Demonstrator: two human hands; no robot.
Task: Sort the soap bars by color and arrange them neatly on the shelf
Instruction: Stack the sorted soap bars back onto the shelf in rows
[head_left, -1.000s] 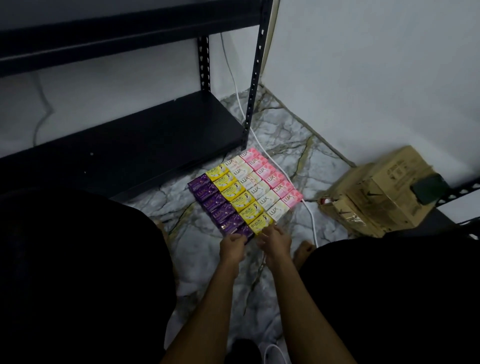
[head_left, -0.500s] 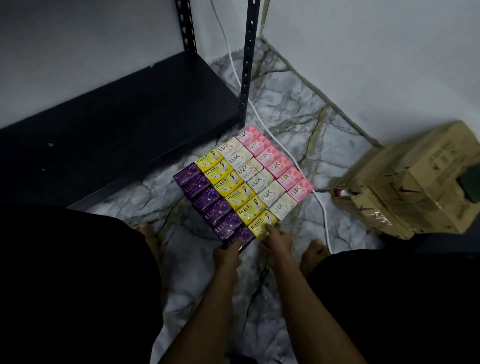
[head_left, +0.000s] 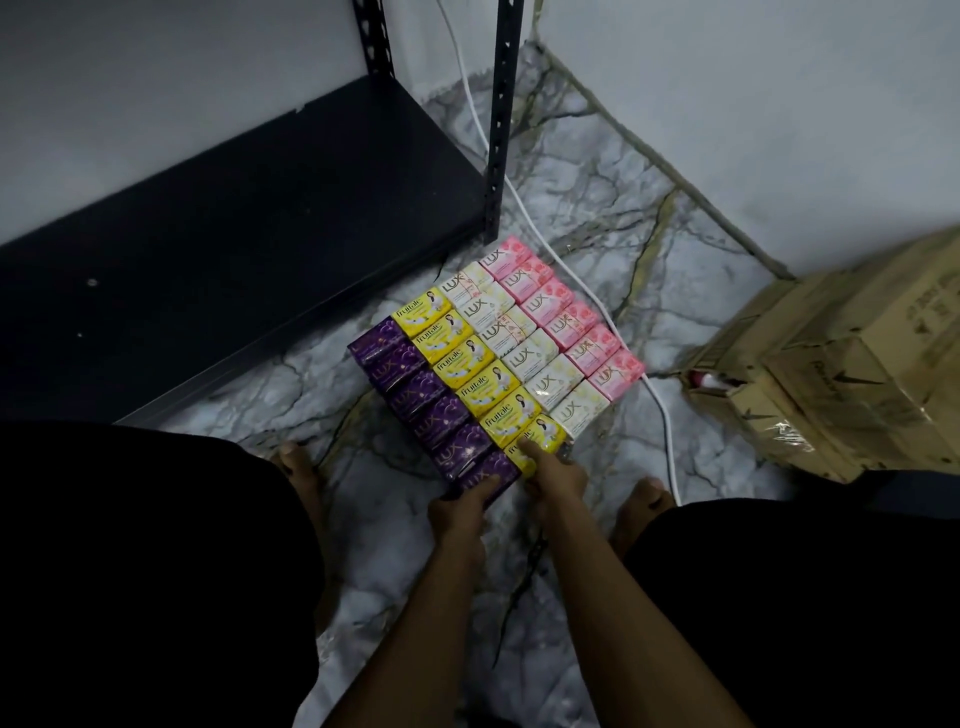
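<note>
Soap bars lie on the marble floor in four straight rows by colour: purple (head_left: 415, 384), yellow (head_left: 462, 364), cream white (head_left: 519, 338) and pink (head_left: 561, 306). The block sits just in front of the black bottom shelf (head_left: 234, 249), which holds no bars. My left hand (head_left: 460, 512) rests its fingertips on the near end of the closest purple bar (head_left: 488, 470). Beside it, my right hand (head_left: 556, 480) presses its index finger on top of the closest yellow bar (head_left: 545, 434). Both hands are at the near edge of the block.
A taped cardboard box (head_left: 841, 364) lies at the right by the wall. A white cable (head_left: 660, 405) runs past the pink row and behind the shelf's upright post (head_left: 501, 130). My bare feet (head_left: 298, 457) (head_left: 641, 499) flank the hands.
The view has tilted down and closer to the soap block. Both hands stay at its near edge, and my right index finger now lies on the yellow bar.
</note>
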